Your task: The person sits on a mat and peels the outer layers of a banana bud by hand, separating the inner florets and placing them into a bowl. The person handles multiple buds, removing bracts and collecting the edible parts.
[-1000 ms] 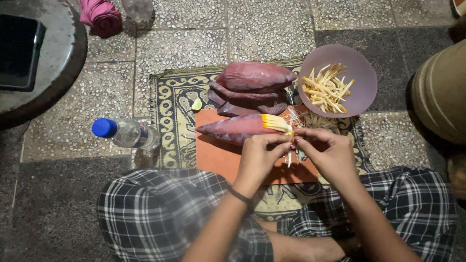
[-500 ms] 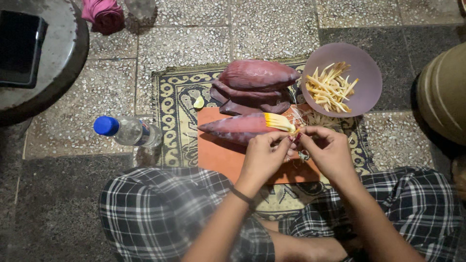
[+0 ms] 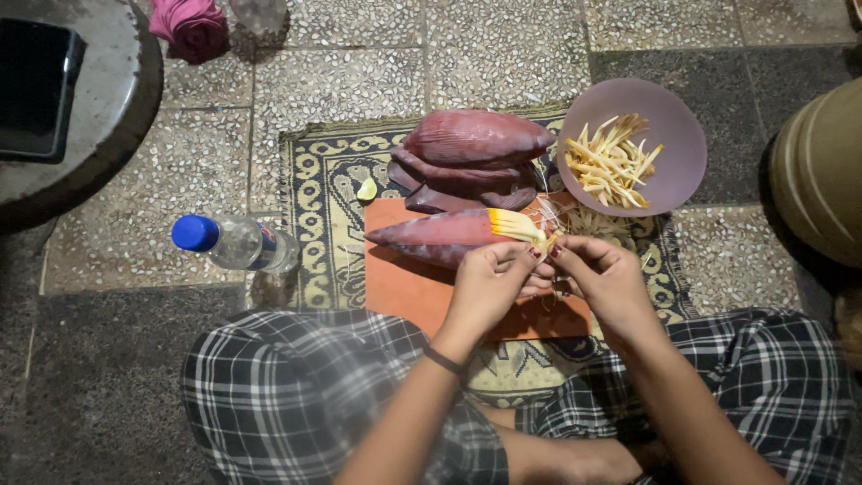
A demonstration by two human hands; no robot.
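My left hand (image 3: pixel 489 286) and my right hand (image 3: pixel 603 275) meet over an orange cutting board (image 3: pixel 409 287), fingertips pinched together on a thin yellow floret (image 3: pixel 545 244). Just beyond them lies a reddish bract with a row of yellow florets (image 3: pixel 449 235) on the board. A whole dark red banana flower (image 3: pixel 474 139) sits on loose bracts (image 3: pixel 449 184) behind it. A mauve bowl (image 3: pixel 678 117) at the right holds several pale yellow florets (image 3: pixel 609 162).
A patterned mat (image 3: pixel 319 193) lies under the board on a speckled tile floor. A clear bottle with a blue cap (image 3: pixel 229 242) lies at the left. A lime wedge (image 3: pixel 367 189), a round stool with a dark tablet (image 3: pixel 36 90), a pink cloth (image 3: pixel 189 25), and another person's leg (image 3: pixel 822 171) are about.
Both hands have drawn slightly closer together and up toward the florets' tips; the floret that hung down between the fingers a second ago is now pinched up between them.
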